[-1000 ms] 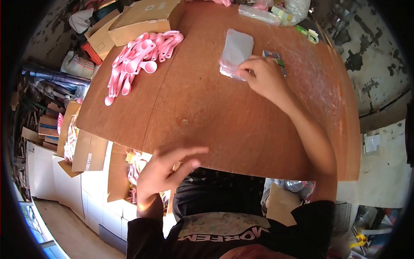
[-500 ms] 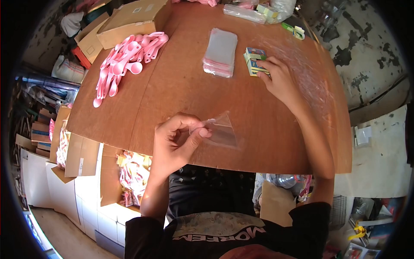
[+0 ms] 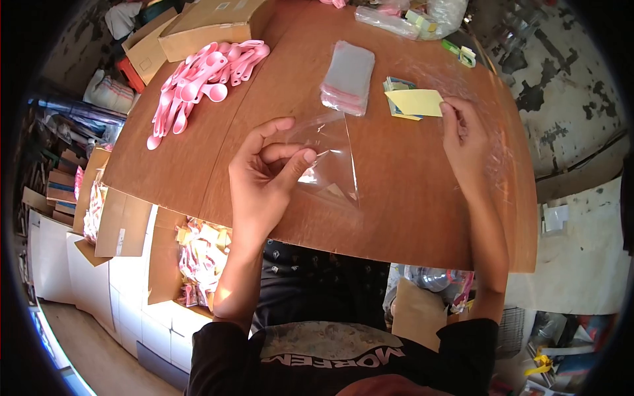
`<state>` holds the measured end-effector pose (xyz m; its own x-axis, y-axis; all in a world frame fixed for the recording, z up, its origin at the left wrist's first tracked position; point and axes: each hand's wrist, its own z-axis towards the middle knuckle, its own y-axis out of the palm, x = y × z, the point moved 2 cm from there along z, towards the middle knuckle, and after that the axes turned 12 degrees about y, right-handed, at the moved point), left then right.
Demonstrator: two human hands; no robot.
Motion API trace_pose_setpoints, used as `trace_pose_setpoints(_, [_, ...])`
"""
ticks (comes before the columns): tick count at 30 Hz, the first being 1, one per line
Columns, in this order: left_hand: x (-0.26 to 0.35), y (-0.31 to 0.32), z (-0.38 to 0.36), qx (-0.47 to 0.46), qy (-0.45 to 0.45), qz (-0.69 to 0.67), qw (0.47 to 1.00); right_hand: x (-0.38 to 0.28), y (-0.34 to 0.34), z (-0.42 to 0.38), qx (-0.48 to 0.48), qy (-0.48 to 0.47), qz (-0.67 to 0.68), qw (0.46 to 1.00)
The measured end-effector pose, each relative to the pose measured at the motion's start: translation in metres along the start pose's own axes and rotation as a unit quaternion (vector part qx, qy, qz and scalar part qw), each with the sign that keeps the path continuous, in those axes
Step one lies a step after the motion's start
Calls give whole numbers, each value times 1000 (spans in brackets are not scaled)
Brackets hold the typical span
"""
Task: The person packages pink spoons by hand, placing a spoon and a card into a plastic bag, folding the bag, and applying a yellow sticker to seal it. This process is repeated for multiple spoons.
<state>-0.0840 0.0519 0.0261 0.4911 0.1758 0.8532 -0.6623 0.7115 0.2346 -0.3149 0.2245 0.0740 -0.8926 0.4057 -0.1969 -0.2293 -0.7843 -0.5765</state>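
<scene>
My left hand (image 3: 267, 162) holds a clear plastic bag (image 3: 337, 165) between thumb and fingers above the near part of the table. Its index finger is raised apart from the thumb. My right hand (image 3: 465, 125) pinches one end of a pale yellow card (image 3: 417, 103). That card hangs over a small stack of printed cards (image 3: 399, 84), partly covering it. To the left of the stack lies a pile of clear plastic bags (image 3: 349, 74) with pinkish edges. Many pink plastic spoons (image 3: 205, 72) are heaped at the table's far left.
Cardboard boxes (image 3: 211, 30) stand at the back left of the brown table (image 3: 277, 218). Plastic packs (image 3: 389, 23) and a green tape dispenser (image 3: 459, 53) lie at the back right. An open carton (image 3: 165, 264) with packed items sits below the left edge.
My right hand has lifted a yellow card from the stack and moved right and slightly down. The bag in my left hand has spread wider, and the left index finger has risen.
</scene>
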Motion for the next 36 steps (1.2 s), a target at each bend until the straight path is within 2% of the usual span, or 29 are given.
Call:
trace_pose_setpoints(1, [1, 1, 2, -5, -12, 28, 1000, -9, -6, -3, -1, 102, 131, 986])
trace_pose_setpoints(2, [1, 4, 3, -2, -12, 29, 1000, -16, -11, -7, -3, 202, 258, 945])
trace_pose_setpoints(4, [1, 11, 2, -27, -31, 35, 999, -32, -24, -13, -23, 220, 289, 931])
trace_pose_setpoints(6, [-2, 14, 0, -57, -34, 65, 996, -48, -28, -16, -67, 268, 401, 874])
trace_pose_setpoints(10, [-1, 25, -5, -120, -28, 51, 991, -58, -28, -10, -80, 238, 423, 870])
trace_pose_setpoints(13, [0, 25, -3, -131, 14, 28, 991, -56, -25, -3, -162, 150, 321, 921])
trace_pose_setpoints(15, [10, 19, 0, -183, 45, 136, 973, -55, -25, -4, -194, 158, 322, 913])
trace_pose_setpoints(16, [15, 20, 1, -182, 45, 137, 973, -56, -24, -5, -223, 168, 321, 905])
trace_pose_setpoints(18, [20, 26, 0, -203, -17, 92, 975, -62, -24, -7, -238, 153, 298, 912])
trace_pose_setpoints(20, [15, 29, -1, -197, 0, 84, 977, -70, -24, -9, -251, 140, 271, 919])
trace_pose_setpoints(23, [12, 32, 1, -192, 37, 65, 979, -78, -26, -11, -237, 160, 322, 902])
trace_pose_setpoints(26, [19, 32, -1, -195, 43, 56, 978, -82, -26, -11, -291, 133, 307, 896])
trace_pose_setpoints(28, [20, 33, -2, -198, 31, 56, 978, -86, -23, -14, -313, 68, 343, 883])
trace_pose_setpoints(29, [20, 33, -2, -194, 65, 68, 976, -87, -23, -15, -345, 58, 324, 879])
trace_pose_setpoints(30, [21, 33, -3, -191, 99, 81, 973, -88, -23, -17, -346, 60, 324, 879])
trace_pose_setpoints(34, [20, 33, -6, -183, 116, 112, 970, -90, -20, -21, -383, 109, 375, 837])
trace_pose_setpoints(36, [19, 33, -6, -186, 168, 132, 959, -89, -22, -20, -405, 114, 384, 822])
